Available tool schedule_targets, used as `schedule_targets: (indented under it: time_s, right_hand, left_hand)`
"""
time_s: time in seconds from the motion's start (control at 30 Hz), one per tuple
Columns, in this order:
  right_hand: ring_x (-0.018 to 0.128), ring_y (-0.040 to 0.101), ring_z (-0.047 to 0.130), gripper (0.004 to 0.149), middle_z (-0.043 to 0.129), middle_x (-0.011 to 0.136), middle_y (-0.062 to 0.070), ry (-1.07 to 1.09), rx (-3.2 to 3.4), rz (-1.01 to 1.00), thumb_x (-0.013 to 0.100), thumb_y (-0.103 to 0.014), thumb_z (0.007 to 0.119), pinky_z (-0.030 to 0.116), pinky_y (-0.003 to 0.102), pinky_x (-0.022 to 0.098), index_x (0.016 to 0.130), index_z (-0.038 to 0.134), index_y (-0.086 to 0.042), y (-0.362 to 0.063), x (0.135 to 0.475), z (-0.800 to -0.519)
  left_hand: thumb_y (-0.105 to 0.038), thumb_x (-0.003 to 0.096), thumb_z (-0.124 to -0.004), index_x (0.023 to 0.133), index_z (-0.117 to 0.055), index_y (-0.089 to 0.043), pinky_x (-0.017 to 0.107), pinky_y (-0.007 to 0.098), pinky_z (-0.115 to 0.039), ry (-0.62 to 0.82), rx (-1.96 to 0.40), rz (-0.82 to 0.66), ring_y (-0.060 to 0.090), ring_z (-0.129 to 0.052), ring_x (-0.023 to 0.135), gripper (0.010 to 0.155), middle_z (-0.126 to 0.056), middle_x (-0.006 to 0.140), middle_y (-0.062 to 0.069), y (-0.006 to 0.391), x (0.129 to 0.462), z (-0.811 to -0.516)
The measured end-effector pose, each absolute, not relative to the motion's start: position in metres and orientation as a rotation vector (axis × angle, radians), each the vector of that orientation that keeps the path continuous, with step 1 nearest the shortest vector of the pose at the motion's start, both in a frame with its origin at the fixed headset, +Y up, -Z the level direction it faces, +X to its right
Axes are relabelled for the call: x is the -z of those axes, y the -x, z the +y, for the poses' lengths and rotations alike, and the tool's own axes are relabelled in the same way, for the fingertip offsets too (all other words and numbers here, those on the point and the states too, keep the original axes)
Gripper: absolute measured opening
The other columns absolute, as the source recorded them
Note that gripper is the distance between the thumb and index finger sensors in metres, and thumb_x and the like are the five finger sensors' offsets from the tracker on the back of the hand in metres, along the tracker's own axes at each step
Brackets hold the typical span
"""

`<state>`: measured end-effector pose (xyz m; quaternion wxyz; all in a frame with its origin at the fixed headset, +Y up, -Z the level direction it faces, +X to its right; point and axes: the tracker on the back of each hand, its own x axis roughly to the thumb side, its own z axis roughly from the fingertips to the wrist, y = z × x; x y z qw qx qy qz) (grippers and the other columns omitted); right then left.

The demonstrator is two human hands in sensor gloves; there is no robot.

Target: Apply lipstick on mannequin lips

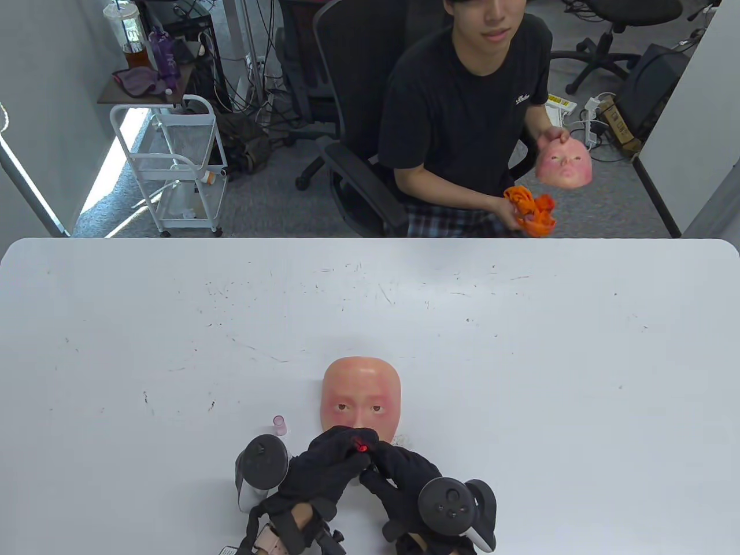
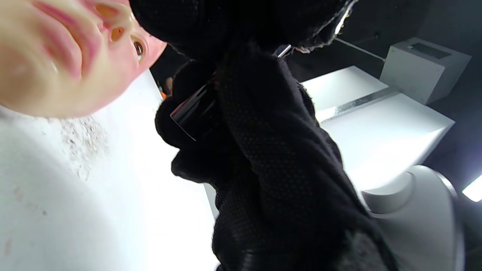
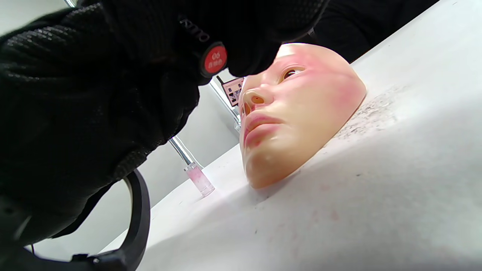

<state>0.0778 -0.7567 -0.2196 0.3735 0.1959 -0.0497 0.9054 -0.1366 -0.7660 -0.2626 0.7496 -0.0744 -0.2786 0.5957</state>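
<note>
A flesh-coloured mannequin face mask [image 1: 361, 393] lies face up on the white table [image 1: 520, 347], near the front edge. Both gloved hands meet over its lower half and hide the lips in the table view. My left hand [image 1: 326, 462] and right hand [image 1: 399, 471] both grip a black lipstick tube [image 2: 192, 113]; its red-labelled end [image 1: 361, 446] points up. That end also shows in the right wrist view [image 3: 214, 59]. The mask's pink lips show in the right wrist view [image 3: 260, 128] and the left wrist view [image 2: 71, 45], apart from the hands.
A small clear pink cap [image 1: 280, 425] stands on the table left of the mask; it also shows in the right wrist view [image 3: 199, 180]. A person sits across the table holding another mask [image 1: 563, 165] and an orange cloth [image 1: 531, 211].
</note>
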Motion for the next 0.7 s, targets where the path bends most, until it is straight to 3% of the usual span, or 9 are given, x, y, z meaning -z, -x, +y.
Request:
schedule_targets:
  time_s: [0.1,0.17,0.27,0.5,0.57,0.63,0.7]
  right_hand:
    - [0.059,0.027,0.095,0.055,0.092,0.077,0.008,-0.491,-2.314,-0.142,0.043,-0.041,0.085,0.079,0.037,0.045,0.089,0.076,-0.014,-0.0774,0.2201,-0.7570]
    - [0.059,0.027,0.094,0.055,0.092,0.077,0.007,-0.496,-2.297,-0.132,0.043,-0.041,0.086,0.079,0.038,0.045,0.089,0.076,-0.014,-0.0778,0.2210,-0.7581]
    - [0.058,0.027,0.095,0.054,0.092,0.077,0.008,-0.499,-2.326,-0.138,0.042,-0.041,0.086,0.079,0.037,0.045,0.089,0.077,-0.014,-0.0759,0.2194,-0.7579]
    - [0.060,0.028,0.094,0.054,0.092,0.078,0.008,-0.511,-2.307,-0.131,0.043,-0.040,0.085,0.078,0.038,0.046,0.089,0.076,-0.014,-0.0765,0.2191,-0.7573]
    - [0.060,0.028,0.094,0.054,0.092,0.078,0.008,-0.501,-2.304,-0.134,0.043,-0.040,0.084,0.078,0.038,0.046,0.090,0.076,-0.014,-0.0759,0.2192,-0.7573]
    - [0.060,0.028,0.094,0.054,0.092,0.078,0.008,-0.507,-2.286,-0.133,0.043,-0.040,0.085,0.078,0.038,0.046,0.090,0.076,-0.014,-0.0752,0.2193,-0.7571]
    - [0.059,0.028,0.094,0.054,0.092,0.078,0.008,-0.488,-2.323,-0.139,0.043,-0.040,0.085,0.079,0.038,0.045,0.089,0.076,-0.014,-0.0736,0.2181,-0.7572]
  left_hand:
    - [-0.044,0.0544,-0.070,0.104,-0.067,-0.030,0.062,0.038,-0.069,0.163,-1.323,-0.577,0.025,-0.072,0.082,0.052,-0.069,0.095,0.007,0.1350,0.2608,-0.7700]
    - [-0.049,0.0531,-0.076,0.105,-0.063,-0.029,0.061,0.036,-0.070,0.152,-1.332,-0.537,0.024,-0.072,0.081,0.057,-0.069,0.095,0.005,0.1342,0.2597,-0.7723]
    - [-0.048,0.0513,-0.078,0.098,-0.070,-0.030,0.058,0.036,-0.073,0.130,-1.309,-0.530,0.023,-0.076,0.078,0.051,-0.074,0.092,0.004,0.1369,0.2606,-0.7720]
    - [-0.039,0.0517,-0.073,0.101,-0.074,-0.030,0.063,0.040,-0.069,0.182,-1.344,-0.629,0.027,-0.073,0.082,0.050,-0.072,0.094,0.008,0.1386,0.2644,-0.7698]
    - [-0.041,0.0538,-0.072,0.104,-0.070,-0.029,0.063,0.038,-0.069,0.168,-1.358,-0.596,0.026,-0.072,0.082,0.052,-0.070,0.095,0.007,0.1387,0.2631,-0.7720]
    - [-0.049,0.0512,-0.078,0.105,-0.066,-0.029,0.060,0.036,-0.071,0.157,-1.373,-0.549,0.023,-0.075,0.080,0.058,-0.072,0.094,0.005,0.1386,0.2618,-0.7751]
    - [-0.048,0.0515,-0.078,0.099,-0.070,-0.029,0.059,0.037,-0.071,0.157,-1.376,-0.534,0.024,-0.075,0.079,0.052,-0.073,0.093,0.004,0.1387,0.2613,-0.7763]
